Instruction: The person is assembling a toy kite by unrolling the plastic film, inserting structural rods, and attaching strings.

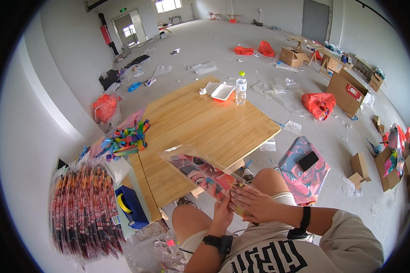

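I hold a flat printed picture card in a clear plastic sleeve [200, 173] over my lap, its far end reaching over the edge of the wooden table [205, 123]. My left hand [223, 207] grips the near end of the sleeve from below. My right hand [253, 200] lies flat on top of the same end, fingers pressed on it. Both wrists wear black bands. The near end of the card is hidden under my fingers.
On the table lie a heap of colourful paper strips [125, 139], a white tray [223, 92] and a water bottle [241, 87]. A stack of bagged packs [84, 211] and a blue tape dispenser [130, 204] sit to my left. A printed stool with a phone [305, 168] stands to my right. Boxes and red bags litter the floor.
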{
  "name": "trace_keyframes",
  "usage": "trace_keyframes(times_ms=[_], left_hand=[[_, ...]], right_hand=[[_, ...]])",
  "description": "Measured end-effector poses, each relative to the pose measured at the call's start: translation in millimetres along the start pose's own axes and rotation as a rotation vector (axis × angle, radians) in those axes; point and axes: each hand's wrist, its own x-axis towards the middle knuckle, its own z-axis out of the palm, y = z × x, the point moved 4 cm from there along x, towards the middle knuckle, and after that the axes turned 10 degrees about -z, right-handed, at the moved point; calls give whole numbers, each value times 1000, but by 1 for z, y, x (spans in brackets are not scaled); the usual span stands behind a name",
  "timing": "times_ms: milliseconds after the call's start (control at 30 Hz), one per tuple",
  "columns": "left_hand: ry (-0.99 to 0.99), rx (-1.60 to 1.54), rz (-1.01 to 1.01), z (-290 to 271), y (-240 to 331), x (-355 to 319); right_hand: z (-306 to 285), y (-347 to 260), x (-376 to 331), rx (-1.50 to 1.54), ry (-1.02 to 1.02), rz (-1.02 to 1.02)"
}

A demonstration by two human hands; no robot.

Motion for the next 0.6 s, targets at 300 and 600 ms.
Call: trace_keyframes(times_ms=[300, 600], left_hand=[[83, -128, 77, -7, 18, 3], [-17, -60, -32, -17, 4, 9]], right_hand=[[-19, 0, -33, -151, -143, -173], [-16, 6, -25, -142, -58, -153]])
